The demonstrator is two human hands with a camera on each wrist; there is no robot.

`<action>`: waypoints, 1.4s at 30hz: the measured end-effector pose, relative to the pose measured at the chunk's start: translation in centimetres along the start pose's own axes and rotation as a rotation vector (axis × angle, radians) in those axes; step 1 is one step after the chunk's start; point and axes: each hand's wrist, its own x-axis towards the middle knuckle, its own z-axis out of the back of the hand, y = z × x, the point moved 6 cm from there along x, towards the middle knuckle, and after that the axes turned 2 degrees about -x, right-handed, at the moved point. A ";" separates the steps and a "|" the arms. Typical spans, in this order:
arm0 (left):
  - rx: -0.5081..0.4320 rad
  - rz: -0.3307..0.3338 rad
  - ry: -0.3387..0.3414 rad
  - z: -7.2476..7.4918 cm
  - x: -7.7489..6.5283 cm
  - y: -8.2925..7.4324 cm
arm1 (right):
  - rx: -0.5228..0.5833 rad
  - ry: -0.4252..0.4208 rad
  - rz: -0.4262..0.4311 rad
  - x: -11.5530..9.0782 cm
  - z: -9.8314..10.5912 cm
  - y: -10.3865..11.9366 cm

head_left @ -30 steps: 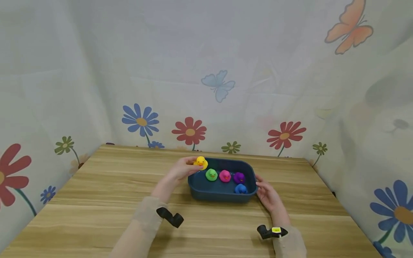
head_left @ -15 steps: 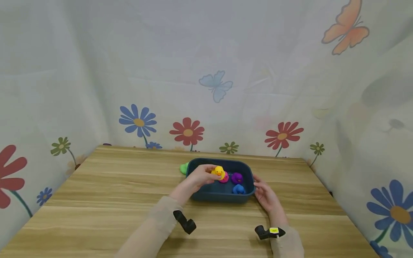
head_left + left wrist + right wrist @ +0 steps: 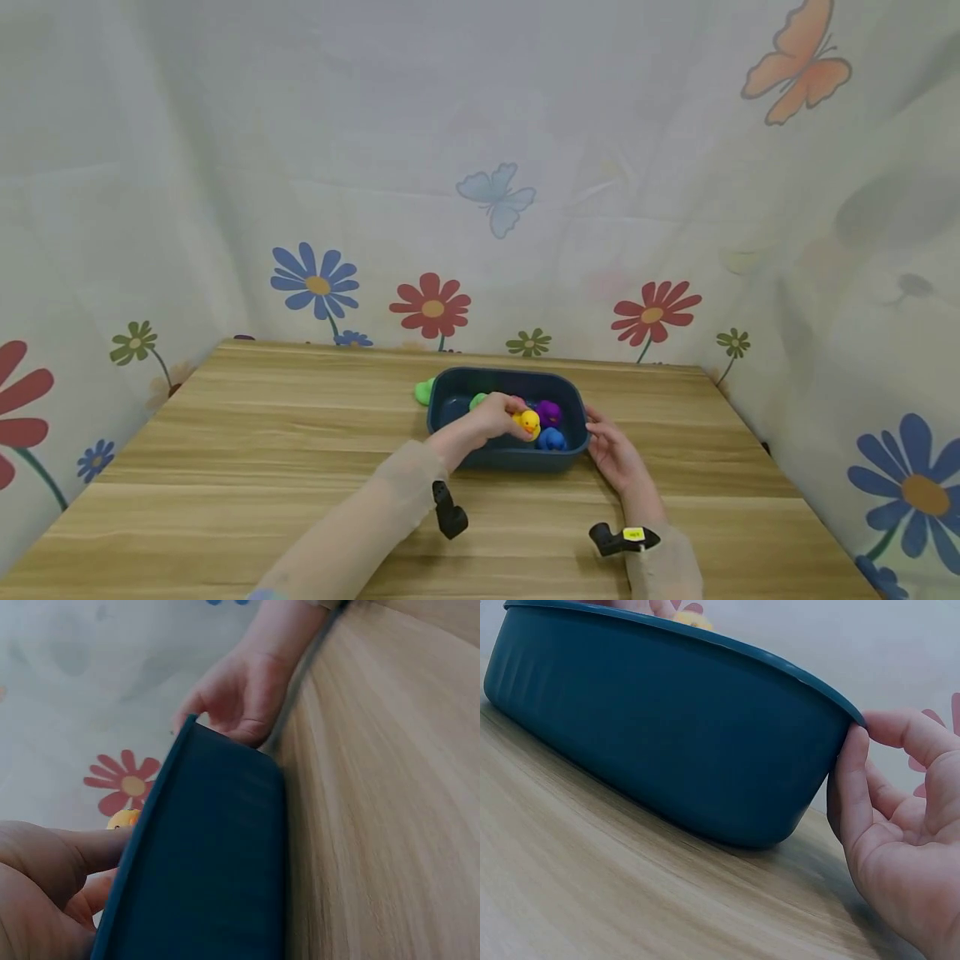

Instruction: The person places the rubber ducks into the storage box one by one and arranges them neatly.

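Note:
In the head view a yellow rubber duck point(image 3: 529, 423) is pinched between the thumb and fingers of my left hand point(image 3: 495, 417), over the dark blue plastic tub point(image 3: 517, 460). Purple point(image 3: 549, 413) and blue point(image 3: 552, 439) ducks sit in the tub's right part. My left hand partly covers a green duck point(image 3: 477, 401) and nearly all of a pink one. At the tub's right end, my right hand point(image 3: 617, 454) holds the rim; in the right wrist view its index finger point(image 3: 900, 729) meets the edge, with the thumb point(image 3: 853, 769) against the wall below.
Another green object point(image 3: 424, 392), partly hidden by the tub, lies on the wooden table point(image 3: 300, 417) beyond its left end. A cloth backdrop point(image 3: 360, 167) with printed flowers and butterflies hangs behind the table and along its sides.
My left hand has carried the yellow duck rightward and toward me, from the tub's left end to near the blue duck. The green object outside has come into view. My right hand stays at the rim.

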 end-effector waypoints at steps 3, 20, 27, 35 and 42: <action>0.086 -0.017 -0.012 -0.3 0.2 0.0 | 0.004 0.006 0.001 0.1 0.1 0.0; 0.649 -0.038 -0.018 -1.3 1.1 0.3 | 0.021 0.119 0.033 0.1 0.0 0.0; 0.472 -0.043 0.049 0.4 -0.1 -0.4 | 0.015 0.120 0.033 0.1 -0.1 0.1; 0.174 -0.182 -0.096 8.1 -0.4 -1.2 | 0.021 0.110 0.023 0.2 -0.1 0.1; 0.019 -0.151 -0.330 15.2 0.3 2.7 | 0.032 0.102 0.013 0.1 0.0 0.0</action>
